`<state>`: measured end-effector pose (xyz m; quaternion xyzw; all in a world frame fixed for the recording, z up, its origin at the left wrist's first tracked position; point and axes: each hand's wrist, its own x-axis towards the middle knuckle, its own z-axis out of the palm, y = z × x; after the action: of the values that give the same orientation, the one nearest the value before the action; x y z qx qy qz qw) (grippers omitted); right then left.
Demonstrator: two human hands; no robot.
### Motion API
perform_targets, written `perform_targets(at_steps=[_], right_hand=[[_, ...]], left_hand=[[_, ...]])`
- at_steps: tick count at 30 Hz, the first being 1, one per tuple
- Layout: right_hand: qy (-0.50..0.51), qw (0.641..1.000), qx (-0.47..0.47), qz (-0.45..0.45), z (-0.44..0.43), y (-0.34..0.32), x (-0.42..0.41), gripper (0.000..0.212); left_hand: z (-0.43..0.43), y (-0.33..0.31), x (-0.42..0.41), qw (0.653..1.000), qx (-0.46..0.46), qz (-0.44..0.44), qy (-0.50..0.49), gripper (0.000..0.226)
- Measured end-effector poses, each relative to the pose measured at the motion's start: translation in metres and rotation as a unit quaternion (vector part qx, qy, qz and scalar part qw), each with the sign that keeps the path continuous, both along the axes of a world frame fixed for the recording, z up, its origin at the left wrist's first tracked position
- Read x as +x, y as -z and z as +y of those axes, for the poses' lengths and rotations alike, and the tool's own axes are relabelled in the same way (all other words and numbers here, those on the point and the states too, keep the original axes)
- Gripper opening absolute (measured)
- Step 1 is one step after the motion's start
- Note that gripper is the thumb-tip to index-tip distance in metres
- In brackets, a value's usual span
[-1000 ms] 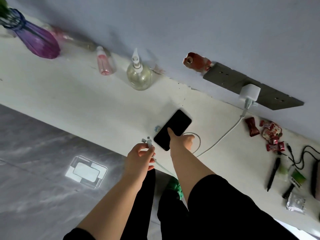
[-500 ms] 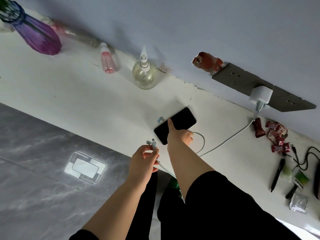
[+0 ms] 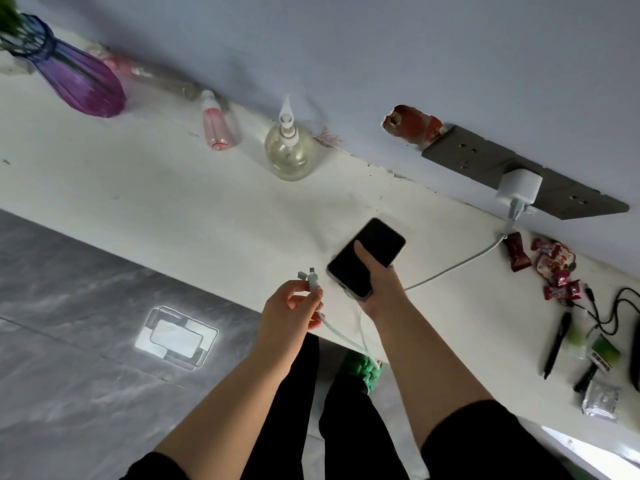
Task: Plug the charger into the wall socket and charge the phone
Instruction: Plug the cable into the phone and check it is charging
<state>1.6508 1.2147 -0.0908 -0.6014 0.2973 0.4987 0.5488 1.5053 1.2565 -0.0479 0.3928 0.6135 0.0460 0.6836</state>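
Two bare hands work at centre frame: the right hand (image 3: 379,285) has its grip clenched around a glossy black slab phone (image 3: 366,257), lifted above the matte white desk (image 3: 173,188); the left hand (image 3: 289,311) pinches the pale cable's multi-headed plug (image 3: 311,277). At upper right, a rounded white charger cube (image 3: 518,188) sits in the grey wall socket strip (image 3: 485,161). Upper left, a ribbed purple glass vase (image 3: 74,81) holds green stems.

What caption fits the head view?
Charger in wall socket; right hand holds phone, left hand holds cable plug.
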Motion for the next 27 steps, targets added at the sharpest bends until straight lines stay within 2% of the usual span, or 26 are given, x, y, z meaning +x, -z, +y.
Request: perform_targets(at_steps=[5, 7, 11, 16, 19, 21, 23, 25, 27], right_hand=[[0.052, 0.979, 0.162, 0.112, -0.033, -0.064, 0.019, 0.053], [0.065, 0.955, 0.249, 0.149, -0.042, -0.09, 0.026, 0.042], [0.022, 0.929, 0.346, 0.132, -0.049, -0.134, 0.037, 0.044], [-0.012, 0.941, 0.328, 0.084, -0.055, -0.173, 0.053, 0.047], [0.019, 0.935, 0.338, 0.101, -0.061, -0.193, 0.059, 0.068], [0.053, 0.932, 0.338, 0.119, -0.065, -0.205, 0.058, 0.073], [0.075, 0.936, 0.322, 0.121, -0.068, -0.217, 0.056, 0.065], [0.081, 0.923, 0.363, 0.104, -0.077, -0.217, 0.056, 0.046], [0.114, 0.924, 0.353, 0.088, -0.079, -0.217, 0.058, 0.031]], left_hand=[[0.001, -0.058, 0.002, 0.992, -0.025, -0.119, 0.018, 0.01], [-0.003, -0.084, 0.003, 0.988, -0.005, -0.149, 0.039, 0.014], [-0.022, -0.123, 0.01, 0.991, 0.054, -0.118, 0.032, 0.015], [-0.053, -0.164, 0.023, 0.993, 0.072, -0.094, -0.015, 0.015], [-0.072, -0.186, 0.031, 0.992, 0.086, -0.085, -0.03, 0.032], [-0.084, -0.198, 0.036, 0.991, 0.094, -0.088, -0.04, 0.034], [-0.094, -0.207, 0.041, 0.988, 0.095, -0.107, -0.051, 0.027], [-0.103, -0.213, 0.047, 0.987, 0.078, -0.123, -0.066, 0.014], [-0.11, -0.217, 0.053, 0.984, 0.054, -0.145, -0.082, 0.006]])
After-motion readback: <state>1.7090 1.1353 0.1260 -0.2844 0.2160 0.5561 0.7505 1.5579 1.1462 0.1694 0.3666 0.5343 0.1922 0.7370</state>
